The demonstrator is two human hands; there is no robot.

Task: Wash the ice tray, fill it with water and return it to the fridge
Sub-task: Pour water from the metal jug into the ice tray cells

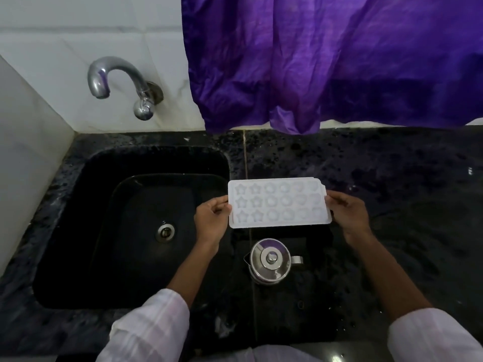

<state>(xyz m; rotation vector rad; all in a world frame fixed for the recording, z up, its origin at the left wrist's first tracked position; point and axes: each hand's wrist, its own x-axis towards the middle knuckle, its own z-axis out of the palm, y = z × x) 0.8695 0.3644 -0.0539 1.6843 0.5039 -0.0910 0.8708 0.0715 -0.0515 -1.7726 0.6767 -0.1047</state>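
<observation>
Pale checked sleeves [154, 322] on both forearms

Our left hand [211, 220] and right hand [349, 212] gripping the white ice tray [278, 203] by its ends, above our black counter [392, 178], beside the sink [136, 226], steel kettle [270, 259] below

ice tray [278, 203] right of sink [78, 231], behind kettle [270, 259]

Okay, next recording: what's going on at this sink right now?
A person holds a white ice tray level by its short ends, the left hand pinching one end and the right hand the other. It is over the black countertop, just right of the sink. A lidded steel pot stands nearer the person. No water runs from the tap; whether the moulds hold water cannot be told.
</observation>
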